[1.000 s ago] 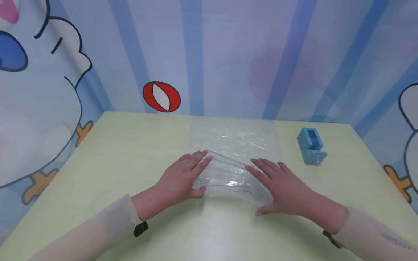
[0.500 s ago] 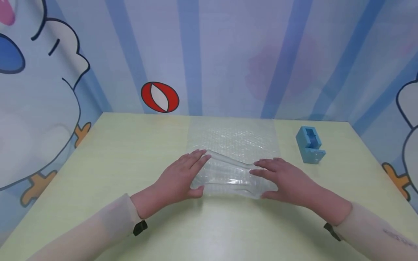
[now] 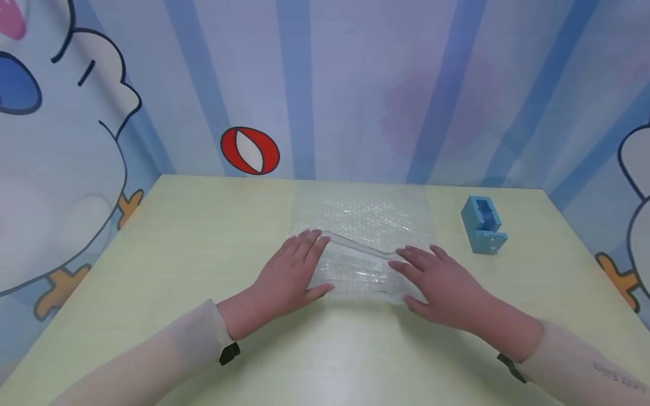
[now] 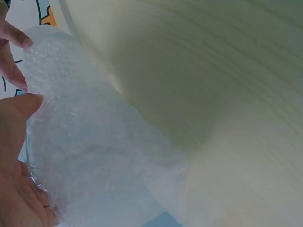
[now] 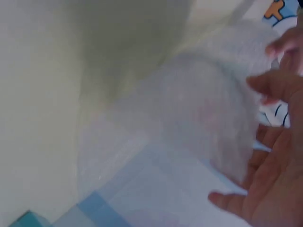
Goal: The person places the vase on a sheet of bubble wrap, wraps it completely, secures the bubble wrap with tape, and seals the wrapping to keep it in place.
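While both hands press flat with straight fingers, the left hand [image 3: 291, 273] and right hand [image 3: 440, 285] have rolled the bubble wrap [image 3: 363, 225] further toward the table's [image 3: 167, 248] far edge, tightening the roll at mid-table.

No legible text, label, brand, number or sign appears in any view. The small blue plastic tape dispenser [image 3: 483, 225] shows plain faces. On the translucent right sleeve [image 3: 589, 366], well to the near side of the dispenser, a faint dark line of small marks [image 3: 618, 379] runs along the forearm; it is too small to read.
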`<state>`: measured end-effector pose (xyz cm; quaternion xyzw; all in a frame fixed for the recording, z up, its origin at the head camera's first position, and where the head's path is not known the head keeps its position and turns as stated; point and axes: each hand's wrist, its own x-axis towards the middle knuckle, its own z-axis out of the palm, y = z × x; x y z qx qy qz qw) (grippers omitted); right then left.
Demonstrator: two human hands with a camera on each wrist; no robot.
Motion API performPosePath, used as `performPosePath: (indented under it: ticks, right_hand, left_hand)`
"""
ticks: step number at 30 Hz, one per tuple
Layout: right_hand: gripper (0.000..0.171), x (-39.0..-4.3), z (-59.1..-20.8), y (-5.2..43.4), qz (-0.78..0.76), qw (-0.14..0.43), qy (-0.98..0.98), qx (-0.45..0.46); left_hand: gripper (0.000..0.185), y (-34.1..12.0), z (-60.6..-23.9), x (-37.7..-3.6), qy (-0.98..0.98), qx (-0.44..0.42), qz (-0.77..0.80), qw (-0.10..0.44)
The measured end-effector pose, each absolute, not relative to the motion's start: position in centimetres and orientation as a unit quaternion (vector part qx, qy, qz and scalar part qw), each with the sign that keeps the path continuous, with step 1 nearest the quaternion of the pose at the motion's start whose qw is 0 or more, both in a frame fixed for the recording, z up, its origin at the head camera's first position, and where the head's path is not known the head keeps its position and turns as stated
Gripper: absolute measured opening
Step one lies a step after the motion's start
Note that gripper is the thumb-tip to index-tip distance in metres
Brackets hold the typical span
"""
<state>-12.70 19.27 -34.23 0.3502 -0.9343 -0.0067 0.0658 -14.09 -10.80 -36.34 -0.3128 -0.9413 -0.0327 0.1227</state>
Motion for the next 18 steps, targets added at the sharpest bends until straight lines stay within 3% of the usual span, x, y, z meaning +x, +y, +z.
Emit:
performPosePath:
  ticks: [5,11,18]
  right_hand:
    - [0.067,-11.5,-35.6,18.3,-0.055,0.098,-0.948,0.296]
    - [0.058,-12.9,-35.8,19.1,-0.062,0.145,-0.923,0.351]
    - [0.052,-13.8,-35.1,20.3,0.027,0.101,-0.918,0.382]
  left_hand:
    - [0.081,-10.8,-36.2,-14.4,-0.942,-0.315,-0.030,0.114]
    - [0.081,-11.1,-35.9,-14.5,-0.943,-0.316,-0.027,0.103]
    - [0.072,-10.9,-35.9,-14.6,-0.935,-0.334,-0.027,0.114]
